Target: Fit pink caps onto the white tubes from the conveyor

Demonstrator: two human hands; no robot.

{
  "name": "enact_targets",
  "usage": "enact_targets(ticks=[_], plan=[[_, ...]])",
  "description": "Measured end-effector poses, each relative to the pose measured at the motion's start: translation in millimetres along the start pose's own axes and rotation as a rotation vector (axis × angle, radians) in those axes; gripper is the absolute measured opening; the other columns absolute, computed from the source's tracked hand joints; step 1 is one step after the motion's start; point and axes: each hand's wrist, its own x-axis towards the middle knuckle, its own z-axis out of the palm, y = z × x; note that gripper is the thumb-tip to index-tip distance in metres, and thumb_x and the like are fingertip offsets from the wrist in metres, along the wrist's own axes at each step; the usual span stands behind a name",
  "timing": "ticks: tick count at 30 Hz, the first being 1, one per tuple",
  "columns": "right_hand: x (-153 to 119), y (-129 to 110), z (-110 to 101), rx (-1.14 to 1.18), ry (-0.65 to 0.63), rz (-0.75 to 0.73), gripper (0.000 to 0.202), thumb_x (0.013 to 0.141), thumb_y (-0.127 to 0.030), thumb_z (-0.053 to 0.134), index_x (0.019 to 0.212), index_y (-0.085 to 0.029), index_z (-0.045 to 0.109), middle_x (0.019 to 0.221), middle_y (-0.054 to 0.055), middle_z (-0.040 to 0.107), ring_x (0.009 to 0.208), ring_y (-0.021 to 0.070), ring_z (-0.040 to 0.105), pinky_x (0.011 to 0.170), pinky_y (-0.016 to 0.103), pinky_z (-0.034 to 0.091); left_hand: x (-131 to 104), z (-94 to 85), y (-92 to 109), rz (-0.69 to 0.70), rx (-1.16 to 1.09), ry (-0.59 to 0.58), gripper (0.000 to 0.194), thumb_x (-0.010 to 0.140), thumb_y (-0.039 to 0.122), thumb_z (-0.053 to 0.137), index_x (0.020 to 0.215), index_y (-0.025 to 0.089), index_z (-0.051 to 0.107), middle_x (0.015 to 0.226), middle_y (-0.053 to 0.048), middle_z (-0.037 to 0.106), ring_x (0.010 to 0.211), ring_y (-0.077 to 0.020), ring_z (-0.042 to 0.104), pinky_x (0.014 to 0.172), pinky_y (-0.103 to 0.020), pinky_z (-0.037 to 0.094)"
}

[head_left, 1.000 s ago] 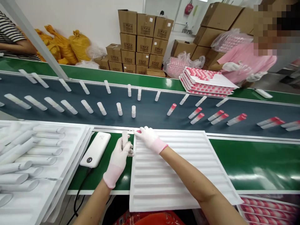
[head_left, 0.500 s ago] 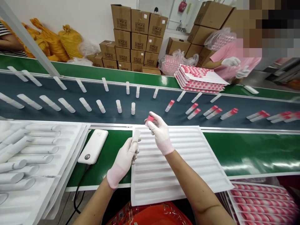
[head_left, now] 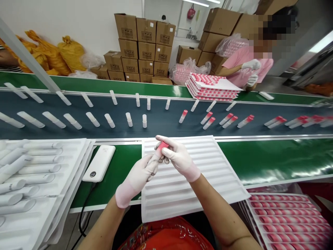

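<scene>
Green bench point(head_left: 260, 159) bears ribbed white tray point(head_left: 208, 166), power bank point(head_left: 99, 163).

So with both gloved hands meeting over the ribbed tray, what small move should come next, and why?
Probably press the pink cap in the right hand down onto the white tube in the left hand: the two meet end to end, and capped tubes stand on the belt.

Two gloved hands meet above a white ribbed tray point(head_left: 208, 173) on a green table. The left hand point(head_left: 139, 173) grips a white tube point(head_left: 155, 160), and the right hand point(head_left: 175, 157) pinches a pink cap point(head_left: 162, 145) at the tube's top end. A white power bank point(head_left: 99, 163) lies just left of the tray. Beyond, a dark conveyor belt point(head_left: 161, 119) carries rows of white and pink-capped tubes. Across the belt, a person in pink point(head_left: 247, 66) stands beside stacked trays point(head_left: 212, 86).
</scene>
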Motion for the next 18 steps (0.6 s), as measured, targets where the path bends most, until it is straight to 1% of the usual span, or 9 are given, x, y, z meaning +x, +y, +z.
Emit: enact_targets(ticks=[2,5,7,9,11,13,14,16,18], plan=[[-6,-1,-3,-0.054,0.012,0.007,0.037,0.088,-0.028,0.065,0.124,-0.025,0.07,0.088,0.001,0.067,0.058,0.0086,0.053,0.052,0.023,0.046,-2,3.6,4,0.029,0.061,-0.022,0.045,0.093,0.064,0.052,0.086,0.02,0.06,0.063,0.004,0.046,0.053,-0.0113,0.037,0.051,-0.024,0.031],[-15,0,1,-0.133,0.122,0.026,0.028,0.085,-0.025,0.064,0.112,-0.022,0.073,0.077,-0.001,0.064,0.056,0.0098,0.052,0.047,0.022,0.042,-3,15.7,3,0.116,0.266,0.074,0.04,0.095,0.06,0.052,0.093,0.021,0.062,0.08,-0.002,0.064,0.068,-0.0171,0.055,0.064,-0.027,0.042],[-24,3,6,-0.174,0.2,0.034,0.027,0.082,-0.024,0.064,0.107,-0.022,0.073,0.073,-0.001,0.063,0.058,0.0114,0.054,0.049,0.023,0.044,0,26.4,-4,0.155,0.378,0.12,0.036,0.097,0.055,0.048,0.097,0.022,0.062,0.083,-0.004,0.067,0.072,-0.0212,0.061,0.07,-0.031,0.046],[-31,10,8,-0.229,0.251,0.041,0.028,0.079,-0.021,0.065,0.106,-0.022,0.073,0.075,-0.001,0.066,0.065,0.0145,0.061,0.055,0.025,0.05,7,35.1,-17,0.198,0.41,0.096,0.032,0.097,0.048,0.046,0.105,0.021,0.06,0.088,-0.007,0.068,0.079,-0.0251,0.065,0.075,-0.036,0.05],[-31,18,1,-0.304,0.27,0.034,0.028,0.076,-0.019,0.066,0.103,-0.022,0.073,0.078,0.0,0.069,0.071,0.0173,0.066,0.063,0.028,0.054,17,37.6,-32,0.256,0.381,0.038,0.035,0.093,0.044,0.051,0.116,0.019,0.057,0.108,-0.013,0.069,0.099,-0.0293,0.067,0.089,-0.041,0.052],[-18,22,-19,-0.454,0.387,-0.046,0.027,0.076,-0.022,0.068,0.102,-0.022,0.073,0.083,0.001,0.071,0.076,0.0185,0.067,0.071,0.031,0.057,27,31.3,-46,0.278,0.367,0.052,0.056,0.085,0.044,0.061,0.132,0.017,0.05,0.136,-0.019,0.058,0.121,-0.0326,0.061,0.103,-0.046,0.048],[-7,22,-35,-0.544,0.495,-0.103,0.028,0.078,-0.025,0.067,0.106,-0.021,0.072,0.089,0.003,0.071,0.08,0.0191,0.068,0.077,0.033,0.057,31,24.9,-53,0.281,0.378,0.112,0.068,0.082,0.045,0.064,0.14,0.016,0.045,0.147,-0.02,0.049,0.129,-0.0337,0.056,0.108,-0.047,0.046],[23,14,-74,-0.702,0.747,-0.203,0.033,0.085,-0.03,0.062,0.115,-0.018,0.068,0.103,0.007,0.069,0.092,0.0207,0.066,0.091,0.036,0.054,35,8.1,-63,0.259,0.448,0.322,0.079,0.083,0.049,0.061,0.15,0.017,0.035,0.155,-0.019,0.039,0.136,-0.035,0.05,0.114,-0.049,0.042],[57,5,-115,-0.771,0.887,-0.209,0.034,0.088,-0.027,0.058,0.119,-0.014,0.065,0.112,0.012,0.065,0.102,0.0223,0.063,0.099,0.038,0.05,33,-9.3,-68,0.147,0.537,0.511,0.073,0.089,0.053,0.053,0.151,0.019,0.035,0.153,-0.018,0.042,0.136,-0.036,0.05,0.114,-0.052,0.041]])
